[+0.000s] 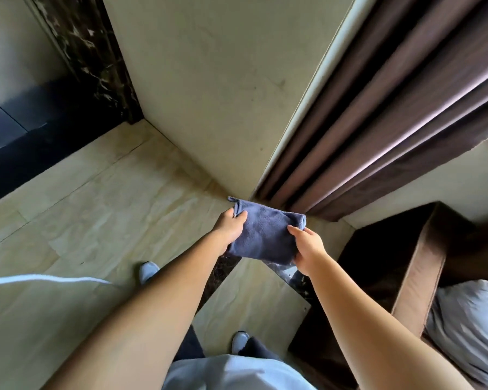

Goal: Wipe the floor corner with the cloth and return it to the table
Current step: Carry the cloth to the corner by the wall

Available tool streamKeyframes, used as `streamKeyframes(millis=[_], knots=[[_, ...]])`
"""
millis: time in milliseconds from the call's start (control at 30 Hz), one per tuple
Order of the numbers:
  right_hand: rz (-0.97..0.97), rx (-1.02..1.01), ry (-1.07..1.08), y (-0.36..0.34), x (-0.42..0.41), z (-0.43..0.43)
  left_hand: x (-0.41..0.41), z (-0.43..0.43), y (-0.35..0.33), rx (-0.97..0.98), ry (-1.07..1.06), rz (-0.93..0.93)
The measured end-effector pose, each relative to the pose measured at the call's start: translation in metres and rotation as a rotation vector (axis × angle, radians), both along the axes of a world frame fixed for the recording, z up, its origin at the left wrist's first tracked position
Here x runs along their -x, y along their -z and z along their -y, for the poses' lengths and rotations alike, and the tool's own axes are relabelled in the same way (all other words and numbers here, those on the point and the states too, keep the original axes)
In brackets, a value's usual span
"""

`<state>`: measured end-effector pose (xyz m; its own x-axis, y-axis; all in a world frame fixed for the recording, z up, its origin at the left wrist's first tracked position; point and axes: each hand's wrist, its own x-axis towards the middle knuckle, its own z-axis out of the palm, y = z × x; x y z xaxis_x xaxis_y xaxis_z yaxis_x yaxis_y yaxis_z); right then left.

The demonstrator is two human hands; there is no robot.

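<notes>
1. Blue-grey microfibre cloth (265, 235), soft and napped, is folded into a rough rectangle with a small hanging loop at its upper left corner.
2. It hangs in the air between both hands, above the floor and in front of the corner where the wall meets the curtain; it is not touching the floor.
3. Left hand (230, 230) pinches the cloth's left edge near the loop, fingers curled over the fabric and thumb on top.
4. Right hand (309, 250) grips the cloth's right edge, fingers wrapped under it and thumb lying across the top.
5. Both bare forearms reach forward from the bottom of the view, stretched out toward the corner.
6. Glossy beige marble-patterned floor tiles (96, 220) cover the ground, with a band of dark veined stone inlay (223, 271) running beneath the cloth.
7. Plain cream wall (209, 80) rises ahead, faintly smudged, meeting the floor in the corner just beyond the cloth.
8. Heavy brown pleated curtain (392, 122) hangs to the right of the wall, its hem reaching the floor near the cloth.
9. Dark marble door frame (96, 66) stands at the upper left.
10. Dark brown wooden furniture (406, 263) sits at the right, with a pale grey pillow (468, 327) beside it.
11. Two white shoes (148, 271) stand on the tiles below the arms.
</notes>
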<state>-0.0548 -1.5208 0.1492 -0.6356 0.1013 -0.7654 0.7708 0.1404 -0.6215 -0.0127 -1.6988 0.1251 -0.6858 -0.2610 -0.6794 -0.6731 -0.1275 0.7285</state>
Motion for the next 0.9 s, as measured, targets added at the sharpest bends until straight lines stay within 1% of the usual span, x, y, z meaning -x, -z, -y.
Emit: streamKeyframes(millis=[133, 200, 267, 333, 433, 533, 633, 700, 733, 767, 800, 833, 867, 900], knots=[[0.061, -0.080, 0.086, 0.024, 0.025, 0.082, 0.040, 0.084, 0.031, -0.061, 0.110, 0.083], [0.106, -0.083, 0.101, 0.037, 0.039, 0.118, 0.060, 0.125, 0.044, -0.053, 0.156, 0.108], [0.161, -0.059, 0.107, 0.068, 0.062, 0.160, 0.089, 0.170, 0.071, -0.010, 0.187, 0.146], [0.172, -0.031, 0.126, 0.092, 0.079, 0.187, 0.109, 0.198, 0.094, 0.003, 0.226, 0.172], [0.177, -0.011, 0.189, 0.165, 0.118, 0.220, 0.149, 0.230, 0.163, -0.025, 0.261, 0.206], [0.173, -0.035, 0.222, 0.271, 0.160, 0.241, 0.196, 0.252, 0.269, -0.039, 0.341, 0.200], [0.159, -0.091, 0.272, 0.412, 0.207, 0.246, 0.255, 0.262, 0.417, -0.047, 0.419, 0.192], [0.147, -0.115, 0.291, 0.494, 0.234, 0.241, 0.289, 0.262, 0.501, -0.067, 0.467, 0.184], [0.149, -0.146, 0.277, 0.522, 0.241, 0.238, 0.295, 0.260, 0.528, -0.099, 0.502, 0.197], [0.144, -0.193, 0.245, 0.579, 0.252, 0.235, 0.309, 0.254, 0.584, -0.155, 0.565, 0.192], [0.165, -0.284, 0.165, 0.617, 0.259, 0.231, 0.315, 0.252, 0.619, -0.167, 0.639, 0.191], [0.173, -0.427, 0.016, 0.637, 0.263, 0.233, 0.315, 0.255, 0.639, -0.122, 0.687, 0.179], [0.128, -0.585, -0.105, 0.675, 0.265, 0.236, 0.322, 0.259, 0.674, 0.007, 0.777, 0.119], [0.054, -0.711, -0.243, 0.708, 0.259, 0.238, 0.323, 0.264, 0.706, 0.198, 0.857, 0.026]])
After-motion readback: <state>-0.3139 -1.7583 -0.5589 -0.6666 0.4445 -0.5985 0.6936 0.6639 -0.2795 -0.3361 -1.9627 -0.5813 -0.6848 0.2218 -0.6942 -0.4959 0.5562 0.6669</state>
